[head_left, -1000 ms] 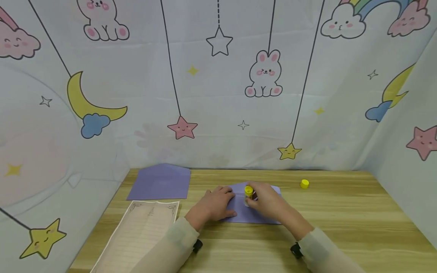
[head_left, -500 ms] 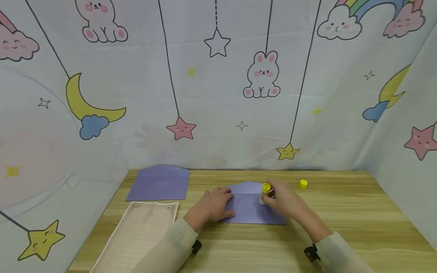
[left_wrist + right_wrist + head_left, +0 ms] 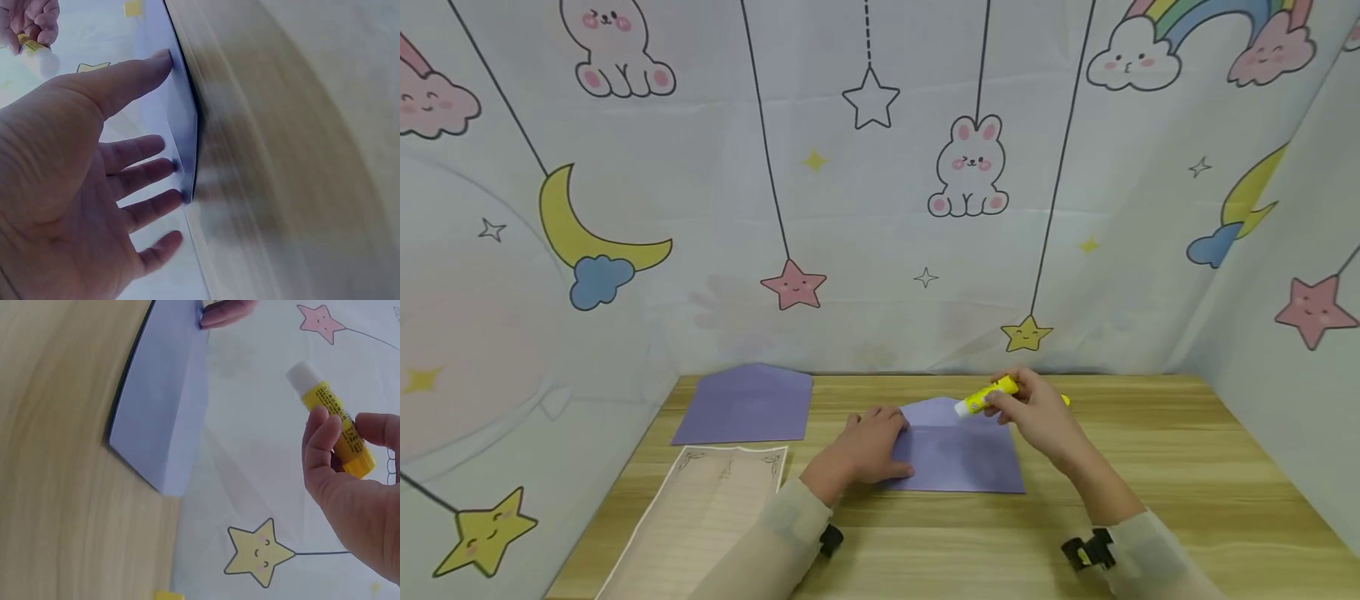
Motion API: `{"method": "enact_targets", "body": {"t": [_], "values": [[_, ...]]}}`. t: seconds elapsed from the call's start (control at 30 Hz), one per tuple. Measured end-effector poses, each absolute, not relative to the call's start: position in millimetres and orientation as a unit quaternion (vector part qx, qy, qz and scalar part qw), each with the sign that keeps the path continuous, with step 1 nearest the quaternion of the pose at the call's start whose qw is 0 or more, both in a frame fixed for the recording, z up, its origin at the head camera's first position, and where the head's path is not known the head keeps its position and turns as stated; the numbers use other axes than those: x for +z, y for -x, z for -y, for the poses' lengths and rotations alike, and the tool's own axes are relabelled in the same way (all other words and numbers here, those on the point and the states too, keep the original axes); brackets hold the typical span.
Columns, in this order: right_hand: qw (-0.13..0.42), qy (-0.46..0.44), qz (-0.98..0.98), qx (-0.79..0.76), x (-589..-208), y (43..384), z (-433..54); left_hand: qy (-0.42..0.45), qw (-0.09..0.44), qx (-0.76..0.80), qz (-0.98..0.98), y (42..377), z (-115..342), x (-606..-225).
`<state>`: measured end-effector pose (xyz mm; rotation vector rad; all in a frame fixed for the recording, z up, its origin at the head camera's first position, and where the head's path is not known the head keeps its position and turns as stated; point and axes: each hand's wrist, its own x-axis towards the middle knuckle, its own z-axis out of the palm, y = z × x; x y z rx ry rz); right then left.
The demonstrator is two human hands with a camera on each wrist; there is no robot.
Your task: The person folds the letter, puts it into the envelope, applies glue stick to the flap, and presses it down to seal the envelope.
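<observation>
A purple envelope [image 3: 962, 462] with its flap folded out lies in the middle of the table. My left hand [image 3: 871, 446] presses on its left end, fingers spread; the left wrist view shows thumb and fingertips right at the envelope's surface. Above the flap's right part, my right hand [image 3: 1037, 412] holds a yellow glue stick [image 3: 987, 397] between thumb and fingers. The stick is tilted, its white end pointing down to the left. In the right wrist view the glue stick [image 3: 337, 428] is clear of the envelope [image 3: 159, 394].
A second purple envelope [image 3: 745, 404] lies at the back left. In front of it is a lined sheet with a decorated border [image 3: 707, 517], partly under the left sleeve. The yellow cap [image 3: 1066, 400] stands behind my right hand. A printed cloth [image 3: 865, 208] hangs behind the table.
The right hand has moved the glue stick rightward along the flap, then lifted it off and tipped it from upright to slanted. The left hand stays in place on the envelope.
</observation>
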<state>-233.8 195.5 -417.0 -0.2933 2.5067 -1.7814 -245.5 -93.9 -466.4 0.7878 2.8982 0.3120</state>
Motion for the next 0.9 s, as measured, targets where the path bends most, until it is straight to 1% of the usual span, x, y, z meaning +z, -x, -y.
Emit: {"method": "enact_targets", "body": {"t": [0.13,0.23,0.43,0.57,0.67,0.73,0.9], "values": [[0.054,0.071,-0.741,-0.666,-417.2,233.8,-189.9,-0.261,0.045,0.132,-0.955,247.7,95.1,-467.9],[0.064,0.066,-0.689,-0.719,-419.2,233.7,-185.4,-0.252,0.021,0.197,-0.947,248.3,94.1,-466.2],[0.082,0.050,-0.609,-0.787,-421.9,232.6,-171.5,-0.211,-0.011,0.433,-0.876,240.5,81.8,-449.9],[0.086,0.031,-0.593,-0.800,-425.1,228.4,-157.0,-0.171,-0.014,0.562,-0.809,231.9,67.8,-438.3],[0.091,0.014,-0.579,-0.810,-427.7,225.3,-145.8,-0.134,-0.001,0.636,-0.760,228.2,57.9,-434.0],[0.094,0.005,-0.565,-0.819,-428.6,223.4,-139.1,-0.105,0.007,0.675,-0.730,226.6,52.6,-432.3],[0.105,-0.002,-0.544,-0.833,-429.3,219.2,-127.5,-0.055,0.007,0.734,-0.676,223.5,44.6,-430.4]]}}
